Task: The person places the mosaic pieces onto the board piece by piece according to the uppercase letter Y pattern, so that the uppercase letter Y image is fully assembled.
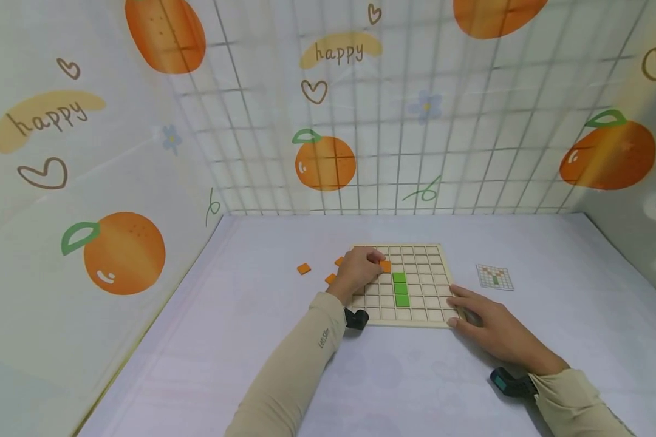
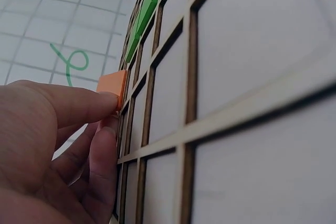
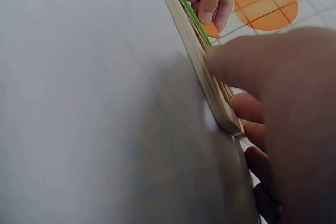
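Note:
Between thumb and fingertips, my left hand (image 1: 361, 267) pinches an orange square tile (image 1: 385, 266) over the upper left part of a wooden grid board (image 1: 426, 291). In the left wrist view the tile (image 2: 111, 83) stands tilted at the grid's slats. Three green tiles (image 1: 401, 289) lie in one column of the board, just right of and below the orange one. My right hand (image 1: 492, 325) rests at the board's lower right corner, fingers extended and touching its edge. The right wrist view shows the thumb (image 3: 231, 59) against the board's rim.
Left of the board lie loose orange tiles, one farther out (image 1: 304, 268) and others partly behind the left hand. A small pattern card (image 1: 494, 277) with a coloured grid lies to the right. Printed curtains (image 1: 393, 121) enclose the white table (image 1: 404, 376) at back and sides.

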`<state>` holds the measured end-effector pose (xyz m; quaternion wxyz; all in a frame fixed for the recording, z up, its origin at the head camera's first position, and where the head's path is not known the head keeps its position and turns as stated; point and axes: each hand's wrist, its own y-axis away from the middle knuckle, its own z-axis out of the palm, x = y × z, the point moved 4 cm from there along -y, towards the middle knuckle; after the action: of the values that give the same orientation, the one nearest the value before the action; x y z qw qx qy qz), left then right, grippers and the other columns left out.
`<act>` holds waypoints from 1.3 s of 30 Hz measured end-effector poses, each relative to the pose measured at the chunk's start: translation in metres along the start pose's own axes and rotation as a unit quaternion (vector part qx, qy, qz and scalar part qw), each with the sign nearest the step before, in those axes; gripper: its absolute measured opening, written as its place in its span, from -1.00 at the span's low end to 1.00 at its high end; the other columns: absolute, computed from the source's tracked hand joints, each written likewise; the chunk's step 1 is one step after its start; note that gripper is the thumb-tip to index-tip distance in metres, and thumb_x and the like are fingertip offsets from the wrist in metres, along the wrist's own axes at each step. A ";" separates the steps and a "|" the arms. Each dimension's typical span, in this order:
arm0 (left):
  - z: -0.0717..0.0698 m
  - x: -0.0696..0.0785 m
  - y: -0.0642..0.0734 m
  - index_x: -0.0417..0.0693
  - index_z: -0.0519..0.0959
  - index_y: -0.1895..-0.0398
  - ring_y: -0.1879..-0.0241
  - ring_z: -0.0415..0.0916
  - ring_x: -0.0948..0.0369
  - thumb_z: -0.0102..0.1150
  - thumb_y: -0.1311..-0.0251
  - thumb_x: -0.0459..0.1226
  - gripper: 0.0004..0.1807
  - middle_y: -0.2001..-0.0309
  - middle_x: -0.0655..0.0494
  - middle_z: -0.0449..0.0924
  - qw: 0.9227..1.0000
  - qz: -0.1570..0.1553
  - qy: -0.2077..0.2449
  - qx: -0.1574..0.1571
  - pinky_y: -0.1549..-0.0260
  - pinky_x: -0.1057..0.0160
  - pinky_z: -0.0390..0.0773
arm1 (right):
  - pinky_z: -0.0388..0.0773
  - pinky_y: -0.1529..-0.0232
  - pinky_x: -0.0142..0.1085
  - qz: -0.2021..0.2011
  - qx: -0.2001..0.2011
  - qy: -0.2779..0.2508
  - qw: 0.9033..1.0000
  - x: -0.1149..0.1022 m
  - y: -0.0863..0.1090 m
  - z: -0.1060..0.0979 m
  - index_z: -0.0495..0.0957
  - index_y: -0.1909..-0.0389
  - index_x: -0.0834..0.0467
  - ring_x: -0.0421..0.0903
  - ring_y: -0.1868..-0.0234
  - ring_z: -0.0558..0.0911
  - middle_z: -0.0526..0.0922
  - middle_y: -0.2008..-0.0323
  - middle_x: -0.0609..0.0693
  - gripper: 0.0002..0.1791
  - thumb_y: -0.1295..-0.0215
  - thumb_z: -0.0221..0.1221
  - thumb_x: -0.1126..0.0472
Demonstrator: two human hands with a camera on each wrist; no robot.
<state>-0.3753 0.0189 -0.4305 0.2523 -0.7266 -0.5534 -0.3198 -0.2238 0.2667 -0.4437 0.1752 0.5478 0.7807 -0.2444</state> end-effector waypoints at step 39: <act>0.002 -0.009 -0.001 0.13 0.73 0.02 0.14 0.49 0.24 0.28 -0.24 -0.33 -0.73 0.19 0.30 0.59 0.997 -0.034 0.060 -0.028 0.13 0.20 0.52 | 0.19 -0.30 0.26 0.000 0.004 -0.006 1.000 0.002 0.000 0.000 0.50 -0.31 0.23 0.30 -0.44 0.23 0.30 -0.45 0.17 -0.39 -0.40 0.22 -0.08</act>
<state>-0.3775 0.0149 -0.4386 0.2531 -0.6937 -0.5526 -0.3865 -0.2242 0.2678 -0.4449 0.1776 0.5470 0.7788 -0.2503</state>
